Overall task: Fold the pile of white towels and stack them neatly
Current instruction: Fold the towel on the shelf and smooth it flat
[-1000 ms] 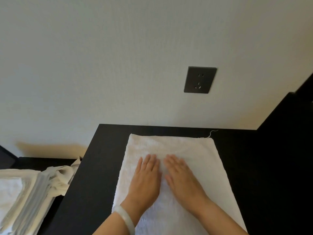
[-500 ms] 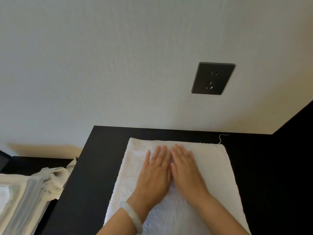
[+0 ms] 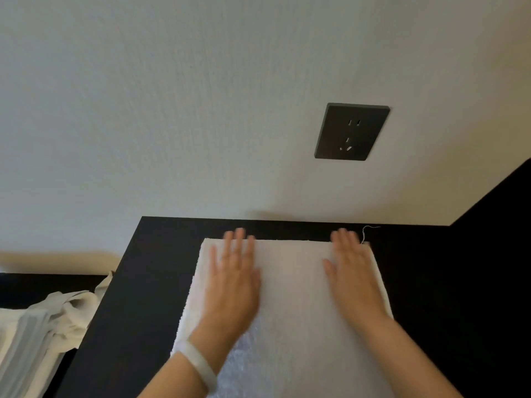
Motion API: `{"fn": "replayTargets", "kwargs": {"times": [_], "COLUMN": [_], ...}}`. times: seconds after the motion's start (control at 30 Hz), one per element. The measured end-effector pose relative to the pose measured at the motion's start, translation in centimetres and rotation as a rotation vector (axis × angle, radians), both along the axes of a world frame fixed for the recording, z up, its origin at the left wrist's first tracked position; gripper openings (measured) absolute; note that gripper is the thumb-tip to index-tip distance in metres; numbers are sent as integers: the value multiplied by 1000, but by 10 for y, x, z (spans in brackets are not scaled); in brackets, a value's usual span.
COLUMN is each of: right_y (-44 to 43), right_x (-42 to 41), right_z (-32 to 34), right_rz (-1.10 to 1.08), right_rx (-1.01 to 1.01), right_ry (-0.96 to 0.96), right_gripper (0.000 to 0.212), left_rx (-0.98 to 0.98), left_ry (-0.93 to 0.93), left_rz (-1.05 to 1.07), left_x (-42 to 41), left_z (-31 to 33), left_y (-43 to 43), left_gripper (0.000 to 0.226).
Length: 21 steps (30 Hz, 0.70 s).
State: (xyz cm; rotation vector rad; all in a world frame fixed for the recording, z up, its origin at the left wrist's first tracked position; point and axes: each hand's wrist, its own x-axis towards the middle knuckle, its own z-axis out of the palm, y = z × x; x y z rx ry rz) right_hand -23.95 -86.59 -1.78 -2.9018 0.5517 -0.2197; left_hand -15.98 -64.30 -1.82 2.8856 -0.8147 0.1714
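White towel (image 3: 293, 285) spread flat on the black desk (image 3: 138, 311), far edge just short of the wall and square to it, likely to give a true line for folding. Left hand (image 3: 232, 271) and right hand (image 3: 356, 274) both flat, fingers straight, gripping nothing, pressing on the towel near its two far corners, well apart. Probably smoothing creases outward so the cloth lies even before the next fold. Both blurred, so fingertip contact hard to judge. Loose thread (image 3: 369, 232) sticking out at the far right corner. More white towels (image 3: 37, 334) heaped on a lower surface to the left, near at hand.
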Motion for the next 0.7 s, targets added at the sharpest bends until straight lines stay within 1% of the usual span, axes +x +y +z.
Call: {"fn": "replayTargets", "kwargs": {"times": [0.07, 0.1, 0.13, 0.17, 0.23, 0.27, 0.37, 0.43, 0.47, 0.53, 0.57, 0.6, 0.63, 0.67, 0.7], "right_y": [34, 44, 45, 39, 11, -6, -46, -54, -49, -19, 4, 28, 49, 62, 67], "right_x": [9, 11, 12, 10, 4, -2, -17, -21, -20, -11, -6, -2, 1, 2, 0], "right_z": [-6, -9, -12, -14, -16, -16, -9, -4, -2, 2, 2, -2, -10, -18, -22], "right_rz": [188, 234, 250, 226, 103, 24, -136, -227, -250, -154, -60, 49, 143, 202, 220], "right_rx": [68, 80, 68, 64, 74, 62, 47, 52, 16, -61, -55, -37, -29, -30, -28], "right_ry": [72, 118, 134, 123, 135, 155, 227, 252, 212, 32, -27, -34, 1, 38, 75], "right_gripper": [79, 79, 77, 72, 62, 61, 68, 77, 79, 70, 65, 62, 58, 56, 56], "left_rx": [-7, 14, 37, 53, 69, 87, 130, 103, 101, 33, -13, -33, -31, -18, -6], "left_ry": [55, 93, 117, 127, 166, 177, 227, 248, 203, 26, 4, 15, 45, 85, 124], "left_rz": [-195, -243, -246, -219, -119, -57, 113, 226, 247, 155, 53, -58, -141, -180, -173], "left_x": [-11, -12, -9, -4, 9, 15, 32, 34, 30, 13, 0, -13, -25, -32, -35], "left_z": [-4, -7, -13, -19, -22, -20, -15, -8, -5, 0, 0, -3, -7, -11, -14], "left_y": [-26, -31, -31, -26, -6, 7, 43, 50, 44, 18, 2, -12, -21, -26, -26], "left_gripper": [55, 54, 54, 55, 60, 64, 73, 69, 66, 60, 59, 58, 57, 55, 55]}}
